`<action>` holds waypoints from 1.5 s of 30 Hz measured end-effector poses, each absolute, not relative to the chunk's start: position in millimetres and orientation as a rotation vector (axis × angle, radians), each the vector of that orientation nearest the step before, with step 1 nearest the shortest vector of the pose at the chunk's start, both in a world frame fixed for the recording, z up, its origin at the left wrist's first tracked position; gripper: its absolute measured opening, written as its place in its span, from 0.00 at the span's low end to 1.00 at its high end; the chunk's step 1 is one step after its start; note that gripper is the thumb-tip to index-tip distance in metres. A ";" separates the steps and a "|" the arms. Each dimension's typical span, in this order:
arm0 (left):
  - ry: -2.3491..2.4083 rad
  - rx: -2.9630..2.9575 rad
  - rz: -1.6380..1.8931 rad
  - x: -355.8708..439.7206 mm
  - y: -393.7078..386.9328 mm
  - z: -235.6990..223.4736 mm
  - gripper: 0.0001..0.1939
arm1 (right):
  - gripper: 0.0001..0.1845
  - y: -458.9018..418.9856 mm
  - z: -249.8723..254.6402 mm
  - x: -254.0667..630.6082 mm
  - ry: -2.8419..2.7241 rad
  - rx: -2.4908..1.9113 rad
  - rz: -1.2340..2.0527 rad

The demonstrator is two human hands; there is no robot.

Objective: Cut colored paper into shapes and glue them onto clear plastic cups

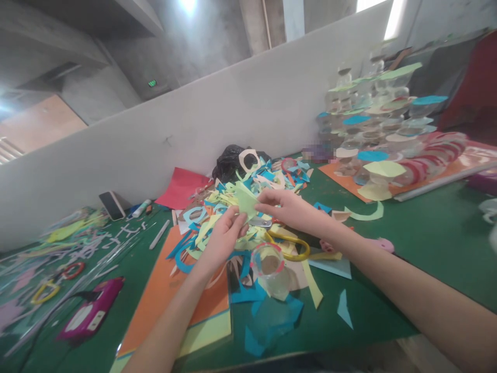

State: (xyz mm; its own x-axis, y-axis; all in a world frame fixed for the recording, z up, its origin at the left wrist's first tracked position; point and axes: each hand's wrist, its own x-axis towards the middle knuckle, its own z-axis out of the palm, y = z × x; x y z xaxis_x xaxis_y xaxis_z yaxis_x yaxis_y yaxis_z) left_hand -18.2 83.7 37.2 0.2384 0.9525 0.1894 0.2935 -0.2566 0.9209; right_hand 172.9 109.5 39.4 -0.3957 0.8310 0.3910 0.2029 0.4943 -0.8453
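Between my two hands is a pale green piece of paper (245, 201), raised over a heap of cut paper scraps (217, 199). My left hand (229, 228) pinches its lower edge between thumb and fingers. From the right, my right hand (277, 204) pinches the paper's other side. Just below the hands lie scissors with yellow handles (297, 248), their blades partly hidden by scraps. Nearer to me, a clear plastic cup with a red-marked rim (267, 261) lies tilted among blue and cream offcuts. Orange paper sheets (166, 290) lie under my left forearm.
Stacked clear cups topped with coloured paper (373, 155) stand at the right on an orange sheet. A black plastic bag (229, 160) sits behind the scraps. At the left are a phone (112, 205), a magenta device with a cord (93, 311), and more scissors (45, 291).
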 end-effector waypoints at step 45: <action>1.165 1.742 0.981 -21.8 85.7 35.0 0.14 | 0.09 111.5 41.6 175.7 -1.873 -0.863 0.912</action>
